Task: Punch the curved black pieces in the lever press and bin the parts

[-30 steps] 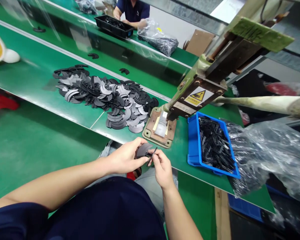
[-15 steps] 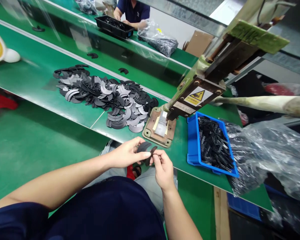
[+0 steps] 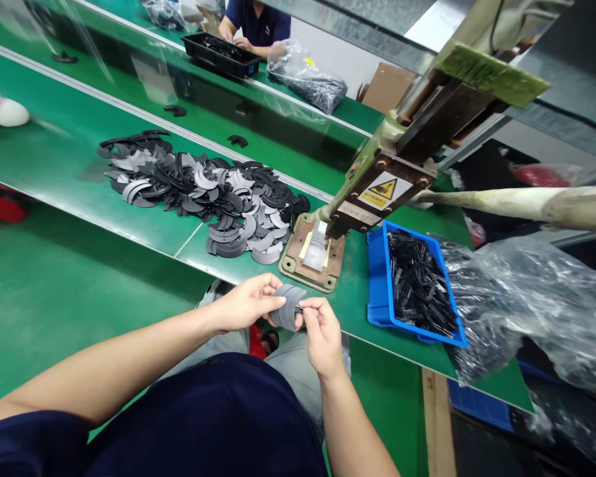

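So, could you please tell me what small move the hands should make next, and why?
Perhaps even up the curved grey pieces, since their edges look staggered rather than flush; the left hand grips them and the right hand pinches at their right end, so both seem well placed for it.

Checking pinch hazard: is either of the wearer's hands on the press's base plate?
No, the left hand and right hand hold curved grey pieces in front of the base plate.
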A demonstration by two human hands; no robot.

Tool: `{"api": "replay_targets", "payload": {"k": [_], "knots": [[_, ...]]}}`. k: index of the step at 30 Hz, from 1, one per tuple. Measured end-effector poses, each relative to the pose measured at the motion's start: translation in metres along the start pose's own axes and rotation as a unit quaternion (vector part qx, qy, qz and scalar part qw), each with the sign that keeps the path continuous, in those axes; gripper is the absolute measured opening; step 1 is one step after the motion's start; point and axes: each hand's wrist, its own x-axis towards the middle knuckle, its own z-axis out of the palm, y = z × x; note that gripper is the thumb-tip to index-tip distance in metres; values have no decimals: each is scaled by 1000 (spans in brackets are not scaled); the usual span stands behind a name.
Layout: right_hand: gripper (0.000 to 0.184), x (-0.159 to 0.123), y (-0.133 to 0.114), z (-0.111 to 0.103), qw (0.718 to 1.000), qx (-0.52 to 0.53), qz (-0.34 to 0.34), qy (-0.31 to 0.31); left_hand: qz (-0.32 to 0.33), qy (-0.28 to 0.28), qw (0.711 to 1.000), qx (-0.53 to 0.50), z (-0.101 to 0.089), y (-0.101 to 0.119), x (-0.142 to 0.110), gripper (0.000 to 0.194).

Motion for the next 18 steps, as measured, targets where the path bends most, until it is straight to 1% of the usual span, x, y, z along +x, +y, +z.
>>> {"api": "replay_targets", "payload": {"k": [2, 4, 7, 9, 13, 18], "knots": [[25, 0, 0, 0, 1000, -4, -3, -2, -8, -12, 1000, -5, 2, 0, -1, 45], [24, 0, -1, 0, 1000, -9, -6, -8, -13, -38, 999, -6, 4, -1, -2, 43], [23, -1, -2, 1, 1000, -22, -13, -18, -5, -66, 998, 6, 6, -1, -2, 40], [23, -2, -2, 2, 999, -34, -20, -22, -1, -62, 998, 16, 7, 0, -3, 41], [21, -3, 2, 1, 996, -80, -41, -17, -20, -34, 999, 15, 7, 2, -3, 43], [13, -1, 3, -1, 983, -154, -97, -5, -39, -27, 999, 27, 6, 1, -5, 46]]}}
